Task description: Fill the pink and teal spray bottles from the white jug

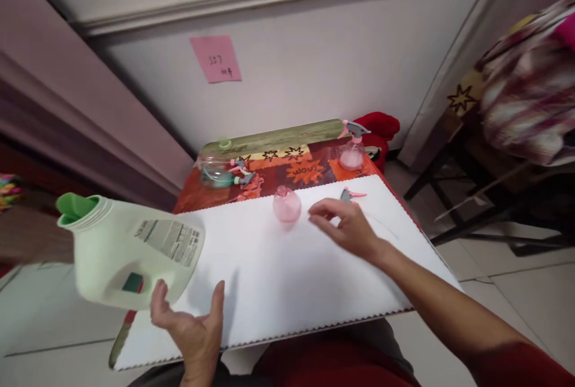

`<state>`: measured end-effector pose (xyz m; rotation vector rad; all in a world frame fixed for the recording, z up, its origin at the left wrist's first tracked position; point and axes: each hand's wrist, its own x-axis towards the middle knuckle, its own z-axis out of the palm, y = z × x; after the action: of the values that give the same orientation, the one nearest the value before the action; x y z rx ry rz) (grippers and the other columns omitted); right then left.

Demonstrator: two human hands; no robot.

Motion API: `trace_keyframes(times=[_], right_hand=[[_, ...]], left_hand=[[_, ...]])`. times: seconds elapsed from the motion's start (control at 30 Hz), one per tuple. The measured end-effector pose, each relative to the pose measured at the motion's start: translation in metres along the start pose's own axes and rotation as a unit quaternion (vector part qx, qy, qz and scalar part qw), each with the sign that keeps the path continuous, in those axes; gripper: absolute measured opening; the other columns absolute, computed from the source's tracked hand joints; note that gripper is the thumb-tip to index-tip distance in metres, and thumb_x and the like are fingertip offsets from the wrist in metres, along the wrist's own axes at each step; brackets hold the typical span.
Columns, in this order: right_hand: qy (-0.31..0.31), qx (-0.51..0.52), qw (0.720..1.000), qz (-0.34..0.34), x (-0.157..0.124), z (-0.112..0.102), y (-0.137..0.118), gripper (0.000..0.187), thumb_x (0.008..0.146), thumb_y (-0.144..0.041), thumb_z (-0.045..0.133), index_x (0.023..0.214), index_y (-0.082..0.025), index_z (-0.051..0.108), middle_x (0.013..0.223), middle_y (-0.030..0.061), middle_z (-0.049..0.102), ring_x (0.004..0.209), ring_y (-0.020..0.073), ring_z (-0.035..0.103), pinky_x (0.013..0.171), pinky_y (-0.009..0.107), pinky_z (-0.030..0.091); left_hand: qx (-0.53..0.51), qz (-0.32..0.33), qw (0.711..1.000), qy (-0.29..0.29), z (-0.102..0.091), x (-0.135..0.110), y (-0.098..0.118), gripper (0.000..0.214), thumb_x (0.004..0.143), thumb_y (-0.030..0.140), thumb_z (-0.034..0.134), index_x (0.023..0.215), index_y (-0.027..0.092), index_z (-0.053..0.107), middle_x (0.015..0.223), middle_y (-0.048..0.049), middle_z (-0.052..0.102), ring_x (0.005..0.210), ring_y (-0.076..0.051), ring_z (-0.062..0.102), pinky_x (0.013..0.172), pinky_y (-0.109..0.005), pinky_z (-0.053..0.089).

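My left hand (191, 327) is open at the table's front left, thumb and fingers spread. Just beyond it stands a large pale green jug (139, 249) with a printed label and a green pouring spout. My right hand (348, 228) is half curled to the right of a small round pink bottle (287, 206), with a gap between them. Nothing shows between its thumb and forefinger. The bottle has no top on its threaded neck and looks slightly blurred. A grey and pink spray head (353, 194) lies just behind my right hand, its thin tube trailing right.
A white board (269, 285) covers the table's front part. Behind it are a pink spray bottle (353, 153) at right, a clear bottle with greenish liquid (218, 177) lying at left, and a green ring-like cap (225, 144). A chair with clothes (530, 93) stands right.
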<state>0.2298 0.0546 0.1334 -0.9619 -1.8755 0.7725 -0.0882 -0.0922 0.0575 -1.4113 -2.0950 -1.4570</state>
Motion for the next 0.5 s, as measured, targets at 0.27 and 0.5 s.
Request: trace_keyframes(times=[0.27, 0.5], right_hand=[[-0.160, -0.452, 0.832, 0.280, -0.003, -0.046, 0.080, 0.031, 0.088, -0.045, 0.060, 0.104, -0.020, 0.069, 0.114, 0.0143, 0.073, 0.092, 0.0296, 0.073, 0.072, 0.036, 0.048], [-0.163, -0.443, 0.843, 0.256, -0.014, -0.041, 0.117, 0.021, 0.081, -0.048, 0.063, 0.085, -0.028, 0.068, 0.093, 0.0131, 0.075, 0.083, 0.0333, 0.074, 0.062, 0.041, 0.049]], left_hand=[[-0.133, -0.068, 0.954, -0.262, 0.096, 0.019, 0.047, 0.072, 0.063, 0.051, 0.086, 0.123, 0.022, 0.057, 0.130, -0.0164, 0.061, 0.130, -0.040, 0.052, 0.113, -0.057, 0.032], [-0.302, -0.250, 0.872, -0.293, 0.176, 0.014, 0.080, 0.121, 0.029, 0.038, 0.100, 0.136, 0.028, 0.046, 0.151, -0.0200, 0.044, 0.150, -0.045, 0.025, 0.120, -0.057, 0.003]])
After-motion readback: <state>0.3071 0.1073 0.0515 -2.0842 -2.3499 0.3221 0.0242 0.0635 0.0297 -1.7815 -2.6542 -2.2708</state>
